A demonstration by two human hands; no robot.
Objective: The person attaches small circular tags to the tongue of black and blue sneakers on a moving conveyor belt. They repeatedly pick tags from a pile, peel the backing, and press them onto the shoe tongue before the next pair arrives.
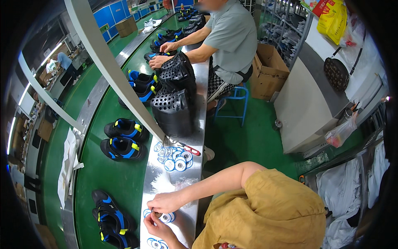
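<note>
My right hand point(166, 202) and my left hand point(159, 230) meet over the metal ledge point(182, 226) beside the conveyor. Fingers of both pinch together around something small and dark that I cannot make out. Round white-and-blue tags point(166, 218) lie right beside and partly under my hands. More of these tags point(154, 243) sit near my left wrist. Beyond my right hand is a bunch of thin white plastic strands point(162, 183) next to a clear plastic bag point(185, 183). Farther up the ledge are a larger pile of round tags point(180, 163) and red-handled snips point(191, 150).
Black-and-blue shoes point(120, 150) stand in pairs on the green conveyor point(89, 174), one pair point(112, 220) nearest me. Stacked black perforated plastic pieces point(172, 112) and a white post point(112, 70) rise ahead. A seated co-worker point(232, 37) handles shoes beyond, near a cardboard box point(269, 70).
</note>
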